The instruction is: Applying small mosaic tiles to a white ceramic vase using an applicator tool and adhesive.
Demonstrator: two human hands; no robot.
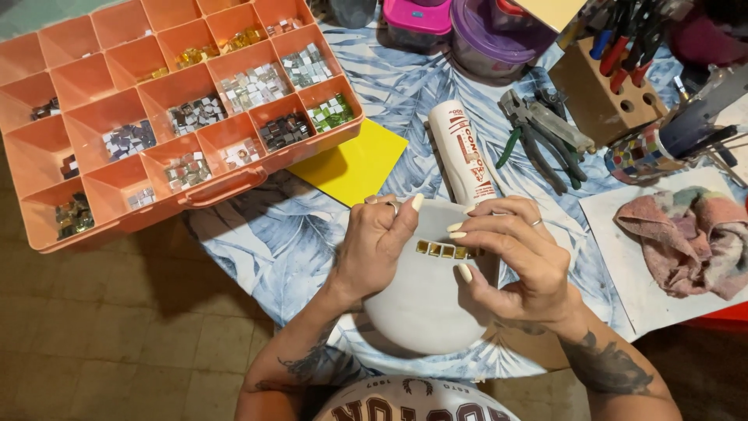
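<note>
Organizer: we see an orange compartment box (pixel 117 117) at the far left of the table (pixel 257 234), holding small mosaic tiles.
Yellow sheet: a yellow square (pixel 351 165) lies just beside the box.
Left hand: our left hand (pixel 378 242) has its grip closed on the edge of a white round piece (pixel 425 304).
Tiles: a short row of gold tiles (pixel 446 250) sits on the white piece, between both hands.
Right hand: our right hand (pixel 514 261) rests fingertips (pixel 456 231) at the row, grip narrow.
Tube: a white tube (pixel 461 152) lies behind.
Pliers: nippers (pixel 541 136) lie beside it.
Rag: a pink cloth (pixel 689 238) lies far right.
</note>
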